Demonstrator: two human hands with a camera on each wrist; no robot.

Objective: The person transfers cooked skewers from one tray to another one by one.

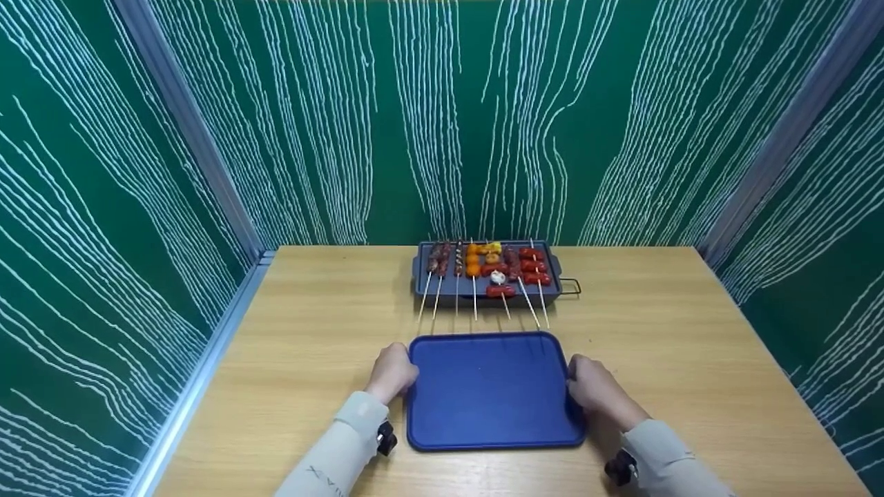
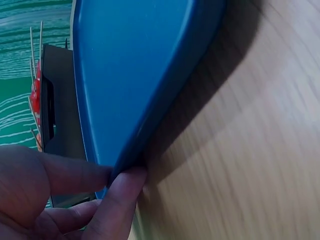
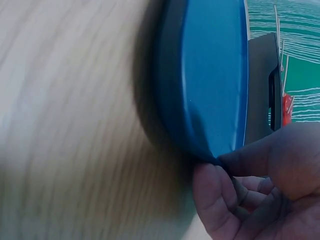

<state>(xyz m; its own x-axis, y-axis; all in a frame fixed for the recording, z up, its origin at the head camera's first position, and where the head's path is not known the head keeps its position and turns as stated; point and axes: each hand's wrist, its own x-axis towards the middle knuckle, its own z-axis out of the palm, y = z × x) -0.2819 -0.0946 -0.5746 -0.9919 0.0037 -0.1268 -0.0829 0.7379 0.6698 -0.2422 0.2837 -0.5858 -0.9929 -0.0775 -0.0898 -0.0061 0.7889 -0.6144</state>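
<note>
A blue rectangular tray with a raised rim lies in front of me, its surface bare. My left hand grips its left side, and in the left wrist view the thumb and a finger pinch the rim. On the opposite side my right hand holds the tray's right edge. The right wrist view shows the fingertips pinching that rim. Under the tray's near edge a dark shadow falls on the wooden table in both wrist views.
Behind the tray stands a dark grill with a wire handle at its right. Several skewers of sausages, meat and orange balls lie across it, sticks pointing toward me. Green walls with white lines enclose the wooden table.
</note>
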